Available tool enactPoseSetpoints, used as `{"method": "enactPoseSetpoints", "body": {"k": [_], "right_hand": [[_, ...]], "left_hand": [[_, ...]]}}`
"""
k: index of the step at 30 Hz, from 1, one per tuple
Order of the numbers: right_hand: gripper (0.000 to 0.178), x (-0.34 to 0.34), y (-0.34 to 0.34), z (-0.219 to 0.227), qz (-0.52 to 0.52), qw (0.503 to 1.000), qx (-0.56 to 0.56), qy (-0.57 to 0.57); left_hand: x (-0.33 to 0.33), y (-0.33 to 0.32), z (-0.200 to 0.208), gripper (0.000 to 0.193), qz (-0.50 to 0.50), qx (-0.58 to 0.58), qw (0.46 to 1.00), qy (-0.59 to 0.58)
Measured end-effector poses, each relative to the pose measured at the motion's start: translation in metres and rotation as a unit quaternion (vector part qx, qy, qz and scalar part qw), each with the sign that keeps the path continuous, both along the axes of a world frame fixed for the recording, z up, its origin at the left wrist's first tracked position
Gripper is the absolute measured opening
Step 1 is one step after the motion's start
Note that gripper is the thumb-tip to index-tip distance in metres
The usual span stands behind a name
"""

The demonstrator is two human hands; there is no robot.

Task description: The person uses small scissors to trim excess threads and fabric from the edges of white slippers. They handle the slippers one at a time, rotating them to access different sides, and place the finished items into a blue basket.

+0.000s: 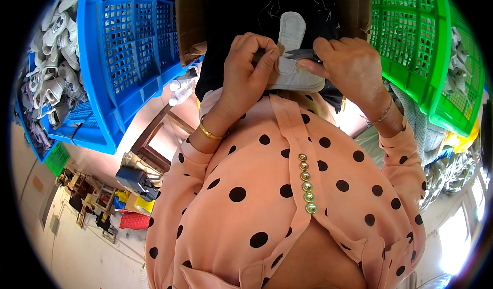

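Note:
A white fabric piece with stitched edges, probably a shoe upper [294, 27], rests over my dark-clothed lap [231, 17]. Its rounded tongue points away from me, and a wider part lies nearer my body. My left hand [246, 65] is closed at the left edge of this piece, thumb and forefinger pinched together. In my right hand [352, 63] is a pair of small scissors [303, 54]; the metal blades point left across the middle of the white piece, close to my left fingertips. My right fingers hide the scissors' handles.
A blue plastic crate [95, 73] stands at the left, beside a heap of white and grey shoe uppers [56, 68]. At the right is a green crate [411, 47] with more pale pieces behind. Cardboard edges [186, 22] flank my lap. Loose white threads lie on the dark cloth.

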State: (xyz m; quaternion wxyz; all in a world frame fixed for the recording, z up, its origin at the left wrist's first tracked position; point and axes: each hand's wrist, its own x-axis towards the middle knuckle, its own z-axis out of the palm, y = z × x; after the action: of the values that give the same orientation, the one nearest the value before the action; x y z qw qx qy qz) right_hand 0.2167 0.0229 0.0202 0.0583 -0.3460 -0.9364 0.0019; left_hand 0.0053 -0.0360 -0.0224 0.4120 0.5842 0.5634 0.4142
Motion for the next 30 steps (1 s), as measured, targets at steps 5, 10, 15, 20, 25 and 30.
{"method": "enactPoseSetpoints", "body": {"k": [5,10,15,20,25,30], "right_hand": [[0.041,-0.001,-0.001,-0.001,-0.001,1.0,-0.013,0.019],[0.041,-0.001,-0.001,-0.001,-0.01,1.0,-0.013,0.02],[0.042,-0.001,-0.001,0.001,-0.021,1.0,0.004,0.008],[0.043,-0.001,-0.001,0.002,-0.031,0.999,0.019,-0.022],[0.043,-0.001,-0.001,0.002,-0.036,0.999,0.009,-0.022],[0.043,-0.002,-0.002,-0.002,-0.044,0.999,-0.004,-0.016]], "left_hand": [[-0.001,-0.001,0.0,0.006,0.013,-0.038,0.998,-0.051],[0.001,-0.006,0.002,0.014,0.023,-0.065,0.992,-0.102],[0.002,0.002,0.006,0.019,-0.015,0.096,0.991,0.093],[0.006,0.007,0.007,0.015,-0.018,0.094,0.987,0.131],[0.005,0.011,0.01,0.007,-0.035,0.044,0.994,0.098],[0.004,0.011,0.004,0.008,-0.027,-0.004,0.999,0.038]]}}
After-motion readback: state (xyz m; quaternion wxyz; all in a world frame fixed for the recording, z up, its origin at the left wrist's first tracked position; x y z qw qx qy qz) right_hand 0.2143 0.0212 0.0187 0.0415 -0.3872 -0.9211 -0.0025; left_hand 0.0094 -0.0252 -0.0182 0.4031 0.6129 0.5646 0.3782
